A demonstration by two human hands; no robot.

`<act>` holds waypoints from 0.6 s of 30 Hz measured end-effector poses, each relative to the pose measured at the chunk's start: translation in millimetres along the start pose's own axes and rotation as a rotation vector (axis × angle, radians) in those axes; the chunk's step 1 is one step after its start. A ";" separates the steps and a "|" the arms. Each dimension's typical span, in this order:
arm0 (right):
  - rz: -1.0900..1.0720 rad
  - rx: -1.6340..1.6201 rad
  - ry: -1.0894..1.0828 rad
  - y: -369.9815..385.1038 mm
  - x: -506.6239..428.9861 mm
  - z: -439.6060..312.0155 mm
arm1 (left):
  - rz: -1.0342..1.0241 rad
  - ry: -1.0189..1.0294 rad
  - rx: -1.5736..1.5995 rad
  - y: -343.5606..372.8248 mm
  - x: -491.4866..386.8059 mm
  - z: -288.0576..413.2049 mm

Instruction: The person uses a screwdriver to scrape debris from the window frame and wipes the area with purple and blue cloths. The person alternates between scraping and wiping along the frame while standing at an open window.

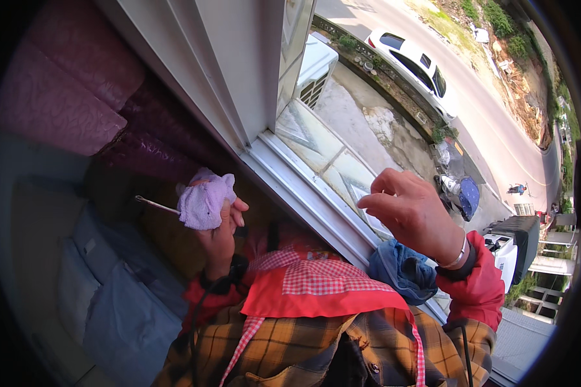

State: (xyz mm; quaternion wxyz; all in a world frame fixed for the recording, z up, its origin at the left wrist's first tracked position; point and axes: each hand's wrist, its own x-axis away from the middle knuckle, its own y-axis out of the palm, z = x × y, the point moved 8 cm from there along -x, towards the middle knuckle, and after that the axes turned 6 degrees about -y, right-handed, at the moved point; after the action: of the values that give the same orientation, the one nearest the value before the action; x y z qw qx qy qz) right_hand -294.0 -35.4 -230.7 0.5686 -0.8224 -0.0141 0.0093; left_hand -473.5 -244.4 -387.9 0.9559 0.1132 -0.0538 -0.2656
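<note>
My left hand grips a bunched lavender cloth inside the window. A thin metal rod sticks out of the cloth to the left; its other end is hidden in the folds. Over the outer sill my right hand is raised with curled fingers and a gap by the thumb, and no held thing shows in it. Below that hand runs the white window track. A damp-looking blue cloth lies bunched on the track near my right forearm.
A white window frame rises ahead, beside pink curtains. Blue-grey bedding lies at lower left. Outside are a tiled ledge, a white slatted unit, and, far below, a white car and a road.
</note>
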 end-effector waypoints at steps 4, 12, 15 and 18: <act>0.116 -0.010 -0.277 33.1 -80.4 -14.3 | 0.020 -0.040 -0.043 2.1 -1.9 6.4; 0.047 0.167 -0.212 88.9 -134.4 -25.9 | 0.077 0.014 -0.036 -21.6 -17.8 16.9; 0.035 0.256 -0.219 100.9 -138.5 -34.7 | 0.072 -0.010 -0.043 -30.4 -23.3 9.5; 0.047 0.327 -0.241 107.6 -138.4 -43.1 | 0.098 -0.031 -0.037 -32.2 -21.5 3.8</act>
State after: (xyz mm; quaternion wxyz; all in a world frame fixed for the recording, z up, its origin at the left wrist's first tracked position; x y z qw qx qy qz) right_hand -429.6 -118.3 -316.2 0.6885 -0.7121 -0.0613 0.1231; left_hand -508.4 -260.7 -393.0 0.9688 0.0886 -0.0691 -0.2209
